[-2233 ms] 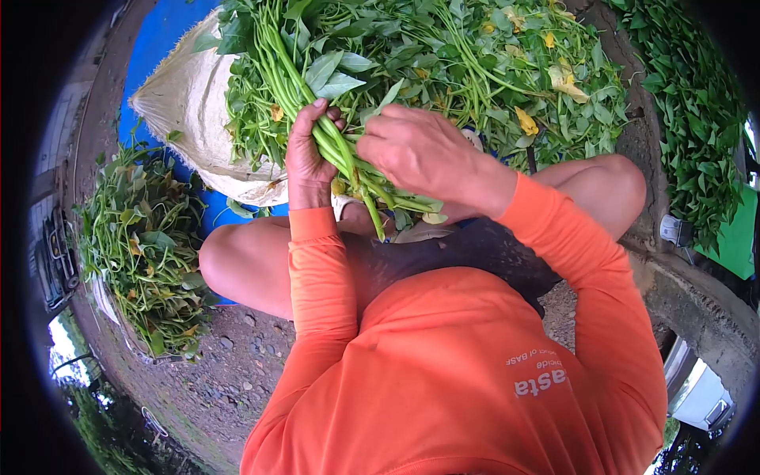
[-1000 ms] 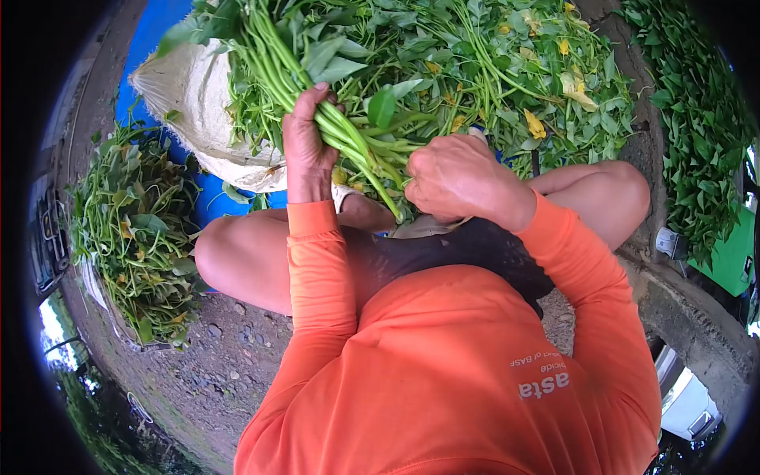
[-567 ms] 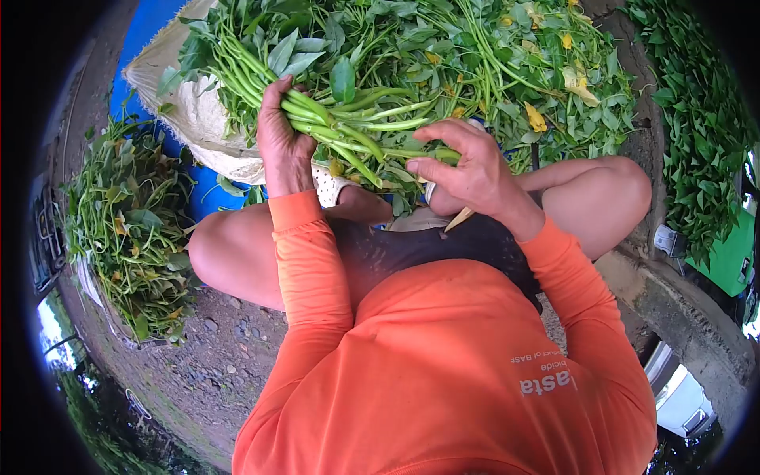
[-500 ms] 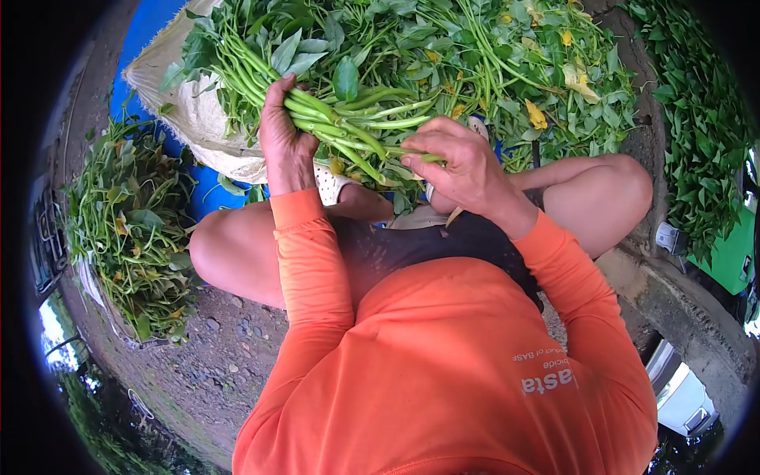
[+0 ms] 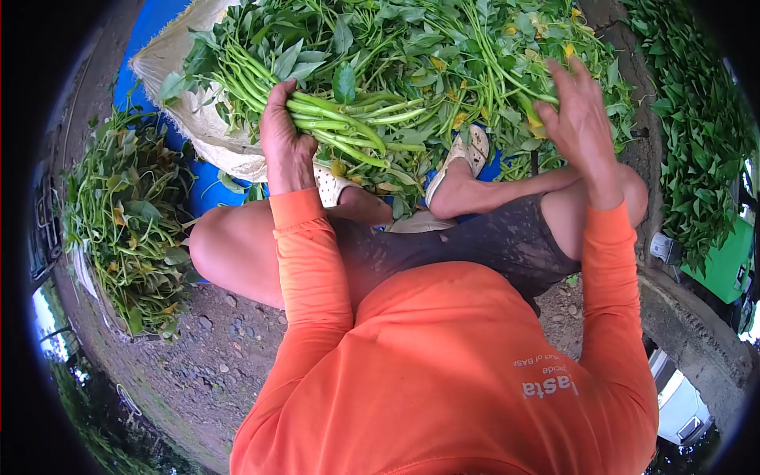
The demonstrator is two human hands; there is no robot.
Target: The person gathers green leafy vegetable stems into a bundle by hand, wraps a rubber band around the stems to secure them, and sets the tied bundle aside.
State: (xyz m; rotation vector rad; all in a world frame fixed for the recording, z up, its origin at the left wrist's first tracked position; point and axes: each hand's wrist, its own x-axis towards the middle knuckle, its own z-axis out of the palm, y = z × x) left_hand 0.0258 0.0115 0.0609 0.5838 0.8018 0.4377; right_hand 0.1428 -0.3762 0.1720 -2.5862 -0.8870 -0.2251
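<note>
Over a wide heap of green leafy stems [image 5: 404, 59] | bundle of long green stalks [image 5: 356, 127] is clamped by the fingers of the left hand [image 5: 286, 134] | fingers of the right hand [image 5: 582, 119] are spread | one handful is gathered, much is left loose

The bunched stems [image 5: 321, 111] look smooth and faintly glossy, the leaves [image 5: 344, 83] among them duller. At far left, the pale sack [image 5: 198, 119] looks coarsely woven, rough and frayed at its edge; the blue sheet [image 5: 210, 198] resembles smooth plastic. Near, the orange shirt [image 5: 451, 340] is fine, smooth matt cloth; the dark shorts [image 5: 483, 233] are matt cloth. The clogs [image 5: 477, 149] look like matt moulded plastic. Stony ground [image 5: 226, 340] at left and the concrete kerb [image 5: 697, 317] at right are rough.
</note>
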